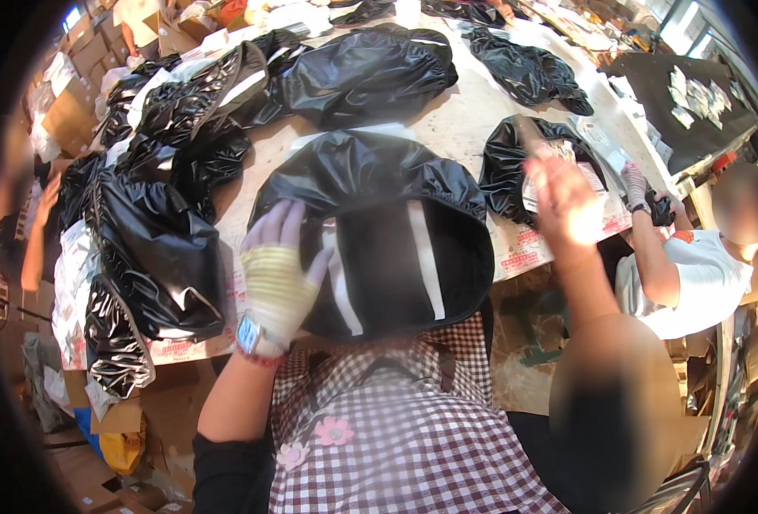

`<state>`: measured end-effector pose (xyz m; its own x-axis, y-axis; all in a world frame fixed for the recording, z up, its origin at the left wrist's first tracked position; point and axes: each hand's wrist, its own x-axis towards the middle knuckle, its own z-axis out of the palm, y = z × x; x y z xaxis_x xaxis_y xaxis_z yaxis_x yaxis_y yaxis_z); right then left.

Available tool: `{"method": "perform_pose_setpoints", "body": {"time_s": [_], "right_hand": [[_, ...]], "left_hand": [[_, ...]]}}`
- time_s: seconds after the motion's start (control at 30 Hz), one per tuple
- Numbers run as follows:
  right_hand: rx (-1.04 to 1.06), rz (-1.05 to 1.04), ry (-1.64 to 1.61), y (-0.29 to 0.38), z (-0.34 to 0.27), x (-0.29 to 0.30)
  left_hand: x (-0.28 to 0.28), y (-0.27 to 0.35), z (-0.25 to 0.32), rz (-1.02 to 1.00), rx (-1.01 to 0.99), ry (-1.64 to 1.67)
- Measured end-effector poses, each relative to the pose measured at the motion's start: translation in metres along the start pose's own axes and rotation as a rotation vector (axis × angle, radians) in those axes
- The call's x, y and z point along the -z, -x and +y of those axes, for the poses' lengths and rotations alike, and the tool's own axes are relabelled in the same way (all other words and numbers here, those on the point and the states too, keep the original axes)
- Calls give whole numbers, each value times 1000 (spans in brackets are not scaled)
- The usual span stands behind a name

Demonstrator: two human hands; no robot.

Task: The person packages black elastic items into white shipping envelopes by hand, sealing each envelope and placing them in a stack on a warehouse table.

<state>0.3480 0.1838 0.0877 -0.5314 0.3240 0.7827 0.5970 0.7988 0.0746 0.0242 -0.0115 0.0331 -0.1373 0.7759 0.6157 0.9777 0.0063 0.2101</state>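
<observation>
A glossy black cover (359,167) with a gathered elastic edge lies before me, its opening turned toward me. Two white strips (426,263) run across its dark inside. My left hand (273,276), in a pale, yellow-banded glove with bare wrist above, rests on the cover's left side, fingers extended and thumb apart near one strip. Motion blurs my right hand (562,199), raised over a second gathered black cover (504,170). A printed sheet (589,187) shows on that cover, partly behind the hand. Whether my right fingers hold anything is unclear.
Black covers (160,250) are heaped along the table's left side, and more (366,77) lie at the back. A co-worker in a white top (694,283) handles black material at right. Another person's hand (48,199) is at far left. White packets (697,96) lie on a dark surface.
</observation>
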Motion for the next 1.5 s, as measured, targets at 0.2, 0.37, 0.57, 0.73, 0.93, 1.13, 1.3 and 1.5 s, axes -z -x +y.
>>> {"method": "perform_pose_setpoints", "body": {"time_s": [0.2,0.37,0.57,0.73,0.93,1.13,1.3,1.5], "right_hand": [[530,-361,-270,41,-132,-91],[249,-585,-208,37,-142,-109],[69,-416,-469,4,-140,-70],[-156,-516,-116,4,-167,-76],[-166,-803,-141,49,-184,-112],[-32,-541,-556,76,-146,-22],[-1012,-394,-270,83,-113,5],[-1181,-302,-1276,58,-106,-27]], "left_hand": [[-26,-10,-36,13,98,211],[5,17,-26,107,122,-42],[-5,111,-60,-79,301,-278],[13,69,-32,180,798,1068],[-4,-13,36,-80,-3,620],[-90,13,29,-366,-91,131],[-81,8,41,-452,9,192],[-74,11,52,-498,-62,84]]}}
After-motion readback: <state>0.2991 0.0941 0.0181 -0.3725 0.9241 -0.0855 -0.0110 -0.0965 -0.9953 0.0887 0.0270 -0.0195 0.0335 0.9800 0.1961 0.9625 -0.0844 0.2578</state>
